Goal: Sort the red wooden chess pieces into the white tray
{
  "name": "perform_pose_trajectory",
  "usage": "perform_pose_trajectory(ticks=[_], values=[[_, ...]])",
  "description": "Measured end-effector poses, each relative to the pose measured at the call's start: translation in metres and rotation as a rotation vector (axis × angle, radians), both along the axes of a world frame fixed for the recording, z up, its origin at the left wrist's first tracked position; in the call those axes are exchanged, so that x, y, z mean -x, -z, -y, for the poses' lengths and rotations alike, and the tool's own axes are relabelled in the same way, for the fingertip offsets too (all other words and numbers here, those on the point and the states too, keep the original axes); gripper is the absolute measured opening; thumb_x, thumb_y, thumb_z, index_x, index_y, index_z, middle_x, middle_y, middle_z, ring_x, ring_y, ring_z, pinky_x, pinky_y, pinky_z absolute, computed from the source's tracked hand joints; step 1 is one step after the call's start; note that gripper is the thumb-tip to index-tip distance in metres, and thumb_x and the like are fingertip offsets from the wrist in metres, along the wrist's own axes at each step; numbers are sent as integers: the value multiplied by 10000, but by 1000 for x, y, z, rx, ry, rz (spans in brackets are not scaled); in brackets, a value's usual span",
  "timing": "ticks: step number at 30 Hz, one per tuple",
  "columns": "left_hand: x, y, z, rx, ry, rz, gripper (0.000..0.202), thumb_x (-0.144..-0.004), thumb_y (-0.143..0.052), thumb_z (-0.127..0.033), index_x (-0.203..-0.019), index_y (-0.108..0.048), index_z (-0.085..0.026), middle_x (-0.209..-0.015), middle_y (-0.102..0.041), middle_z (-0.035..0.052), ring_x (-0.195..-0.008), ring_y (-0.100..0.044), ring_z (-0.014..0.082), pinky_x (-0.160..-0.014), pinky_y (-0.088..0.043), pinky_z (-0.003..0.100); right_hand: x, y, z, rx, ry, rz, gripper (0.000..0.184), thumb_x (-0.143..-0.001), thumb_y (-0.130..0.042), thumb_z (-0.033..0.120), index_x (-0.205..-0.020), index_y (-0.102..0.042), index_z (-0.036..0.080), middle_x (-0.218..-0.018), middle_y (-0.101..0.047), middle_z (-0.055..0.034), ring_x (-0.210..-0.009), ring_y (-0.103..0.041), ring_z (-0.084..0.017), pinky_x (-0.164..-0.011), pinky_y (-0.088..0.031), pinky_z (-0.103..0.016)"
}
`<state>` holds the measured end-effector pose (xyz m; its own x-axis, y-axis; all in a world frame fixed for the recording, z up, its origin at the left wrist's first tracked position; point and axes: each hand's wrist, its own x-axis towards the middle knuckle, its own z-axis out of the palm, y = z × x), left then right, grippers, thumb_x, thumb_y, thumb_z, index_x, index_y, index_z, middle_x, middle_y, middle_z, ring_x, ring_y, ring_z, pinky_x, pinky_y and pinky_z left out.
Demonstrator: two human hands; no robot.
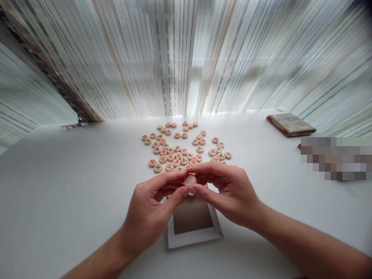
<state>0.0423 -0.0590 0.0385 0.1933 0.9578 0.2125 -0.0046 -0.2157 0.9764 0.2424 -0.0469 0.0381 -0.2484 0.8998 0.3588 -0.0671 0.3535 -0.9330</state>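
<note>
Between the fingertips of my left hand (158,199) and my right hand (229,192) is a round wooden Chinese chess piece (190,180), its plain side toward me. Both hands are closed in a pinch on it, thumbs meeting at its lower edge. Below them on the table lies an open white box (195,241) with a brown inside, its far end hidden by my hands. Just beyond my fingers spread several more Chinese chess pieces (176,162), marked with red or black characters. A few farther pieces (186,128) show blank faces.
All this stands on a white table (72,186). A brown-edged box or book (290,124) lies at the back right, with a pixelated object (337,159) nearer me. Striped sheer curtains (174,58) hang behind the table, and a dark tieback (83,118) touches down at the left.
</note>
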Motion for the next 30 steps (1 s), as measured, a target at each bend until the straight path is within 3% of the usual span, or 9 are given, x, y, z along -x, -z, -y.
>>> perform_pose_trajectory(ticks=[4, 8, 13, 20, 27, 30], values=[[-2, -3, 1, 71, 88, 90, 217, -1006, -749, -212, -1202, -842, -210, -1155, -863, 77, -1020, -844, 225, -938, -698, 288, -2, 1, -4, -352, 121, 228, 194, -909, -862, 206, -1100, -822, 203, -863, -786, -52, -704, -717, -153, -689, -640, -268], [-3, -5, 1, 170, 160, 153, 233, -1027, -734, -257, -1235, -825, -207, -1169, -858, 82, -1025, -840, 239, -951, -702, 331, -5, 0, -5, -537, 129, 305, 221, -955, -814, 200, -1176, -816, 199, -924, -755, -80, -774, -728, -165, -715, -642, -272], [-4, -6, 0, 239, 182, 174, 240, -1031, -733, -303, -1214, -822, -176, -1167, -853, 104, -1044, -835, 264, -904, -714, 332, -6, 3, -4, -609, 127, 360, 244, -999, -746, 180, -1238, -787, 209, -967, -697, -78, -800, -709, -162, -717, -645, -285], [-3, -4, 1, 263, 169, 156, 221, -1006, -769, -292, -1199, -822, -197, -1083, -862, 55, -974, -835, 217, -918, -700, 297, -7, 5, -6, -701, 114, 377, 242, -1001, -744, 131, -1242, -753, 116, -1019, -701, -113, -848, -711, -158, -766, -652, -288], [-3, -6, 3, 244, 141, 118, 194, -1012, -751, -322, -1138, -834, -200, -1018, -855, 43, -873, -823, 174, -849, -689, 239, -8, 2, -4, -719, 121, 417, 220, -991, -744, 114, -1211, -752, 103, -1023, -736, -131, -886, -736, -173, -783, -642, -277], [0, -7, 1, 172, 61, 62, 194, -1010, -741, -326, -1118, -822, -186, -970, -847, 45, -842, -811, 168, -801, -683, 231, -9, 0, -3, -689, 124, 413, 182, -968, -778, 123, -1149, -754, 116, -992, -744, -110, -859, -732, -165, -782, -625, -265]])
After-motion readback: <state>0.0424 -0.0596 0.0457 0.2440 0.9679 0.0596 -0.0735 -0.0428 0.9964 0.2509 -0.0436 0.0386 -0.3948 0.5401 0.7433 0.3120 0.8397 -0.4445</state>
